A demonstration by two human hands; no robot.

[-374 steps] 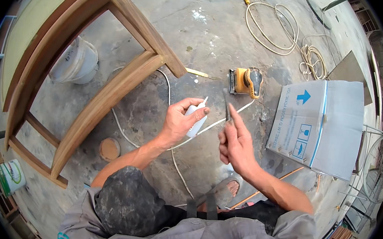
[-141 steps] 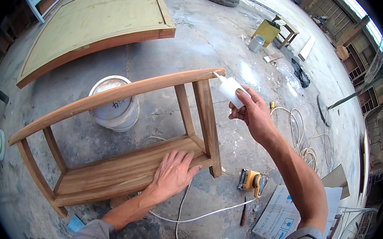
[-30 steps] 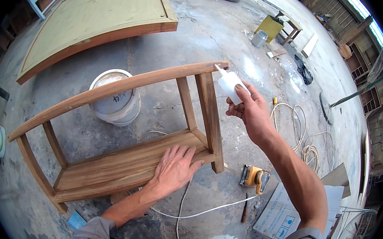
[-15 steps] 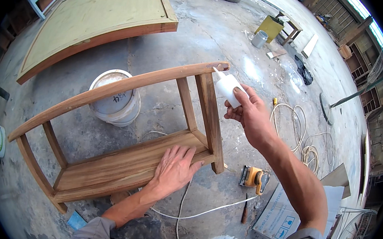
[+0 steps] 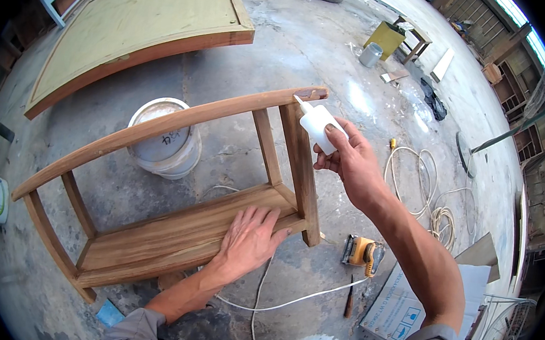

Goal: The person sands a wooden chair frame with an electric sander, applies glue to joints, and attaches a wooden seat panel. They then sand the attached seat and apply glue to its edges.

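Observation:
A wooden furniture frame (image 5: 177, 226) with a curved top rail (image 5: 179, 122) stands tilted before me. My left hand (image 5: 250, 236) lies on its flat wide board, fingers stretched out and slightly apart. In my right hand (image 5: 354, 158) is a white squeeze bottle (image 5: 319, 127), held between thumb and fingers. The bottle's thin pointed nozzle touches or nearly touches the rail near its right end. Just right of the tip, a darker, wet-looking patch shows on the rail. Part of the board is hidden under my left hand and forearm.
Behind the frame stands a white lidded bucket (image 5: 168, 141). A large panel table (image 5: 149, 20) fills the far left. To the right lie an orange power sander (image 5: 362, 252), a chisel-like tool (image 5: 349, 298), coiled cable (image 5: 441, 223) and flattened cardboard (image 5: 406, 308). A white cord (image 5: 300, 300) crosses the floor.
My right hand has moved the bottle slightly left along the rail, away from its right end. The darker patch is more exposed now. My left hand stays where it was.

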